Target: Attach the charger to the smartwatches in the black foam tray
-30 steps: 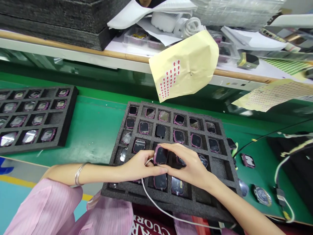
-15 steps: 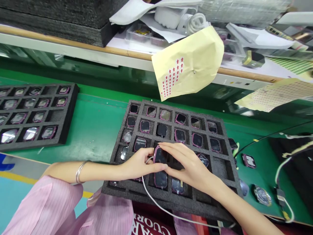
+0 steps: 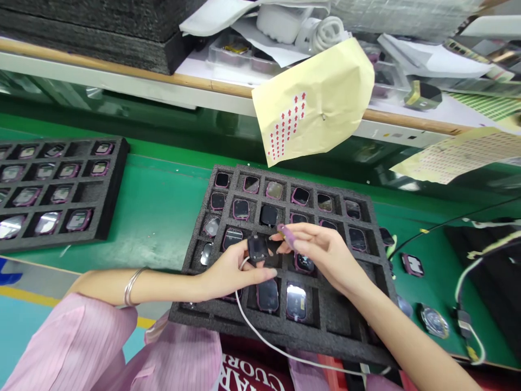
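Above the middle of a dark foam tray (image 3: 345,315), my left hand (image 3: 232,269) holds a small black square charger (image 3: 258,247) with a white cable (image 3: 260,338) running down from it. Just to the right, my right hand (image 3: 321,247) pinches a purple watch case (image 3: 287,236), turned edge-on and apart from the charger. Watch cases with dark screens sit in many of the tray's compartments, among them one (image 3: 267,295) below my left fingertips and one with a bright reflection (image 3: 296,300) beside it.
A second foam tray (image 3: 106,203) with watch cases is at the left on the green table (image 3: 158,198). Yellow sticker sheet (image 3: 313,108) hangs from the shelf edge (image 3: 211,86). At the right are a loose watch case (image 3: 412,264), a clear-wrapped roundish item (image 3: 433,320) and cables (image 3: 464,320).
The purple watch case has come off the charger and moved up and right in my right hand, tilting edge-on. The black charger face now shows in my left hand.
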`<state>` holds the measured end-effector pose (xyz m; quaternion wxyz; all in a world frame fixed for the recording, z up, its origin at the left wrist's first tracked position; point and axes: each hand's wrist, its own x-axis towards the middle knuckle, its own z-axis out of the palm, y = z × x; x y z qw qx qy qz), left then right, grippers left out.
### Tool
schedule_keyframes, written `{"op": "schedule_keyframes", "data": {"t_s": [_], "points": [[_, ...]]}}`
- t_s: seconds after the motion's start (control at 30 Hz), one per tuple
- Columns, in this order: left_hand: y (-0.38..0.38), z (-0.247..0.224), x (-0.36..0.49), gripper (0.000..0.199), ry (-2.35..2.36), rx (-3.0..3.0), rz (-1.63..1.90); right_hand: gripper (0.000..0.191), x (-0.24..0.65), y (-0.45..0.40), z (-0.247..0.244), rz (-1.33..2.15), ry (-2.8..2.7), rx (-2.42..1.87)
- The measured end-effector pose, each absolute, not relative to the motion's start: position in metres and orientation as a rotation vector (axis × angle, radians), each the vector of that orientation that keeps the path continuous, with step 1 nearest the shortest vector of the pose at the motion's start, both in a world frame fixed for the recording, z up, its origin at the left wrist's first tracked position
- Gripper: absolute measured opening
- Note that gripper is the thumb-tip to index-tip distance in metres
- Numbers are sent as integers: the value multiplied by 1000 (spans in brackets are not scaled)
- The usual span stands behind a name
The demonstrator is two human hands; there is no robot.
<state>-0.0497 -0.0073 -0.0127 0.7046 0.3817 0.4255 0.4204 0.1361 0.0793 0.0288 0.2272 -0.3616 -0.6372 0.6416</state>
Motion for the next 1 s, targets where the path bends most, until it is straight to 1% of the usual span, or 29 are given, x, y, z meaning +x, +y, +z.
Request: {"op": "schedule_keyframes", "data": {"t_s": [0.07,0.17,0.3,0.4,0.6,0.77,0.9,0.97,1.0], "points": [[-7,-13,-48,41,949,804,998,31,136,82,30,2041,-1513,-903],[-8,-14,-48,41,939,763,959,35,134,81,30,2255,-1295,-772],[-8,-15,-49,40,926,786,907,30,131,79,28,2346,-1134,-728],[-8,-14,-49,40,912,790,909,32,132,79,27,2358,-1104,-701],[-7,-13,-51,41,911,793,896,52,136,76,28,2255,-1329,-677],[-7,-14,-51,35,909,822,918,53,136,71,32,2119,-1528,-619],[-7,-14,-51,29,910,838,911,59,136,70,34,2025,-1675,-621],[-7,-13,-51,27,915,836,908,60,137,70,35,1875,-1827,-655],[-7,-13,-51,26,915,834,905,58,137,69,35,1748,-1928,-684]]}}
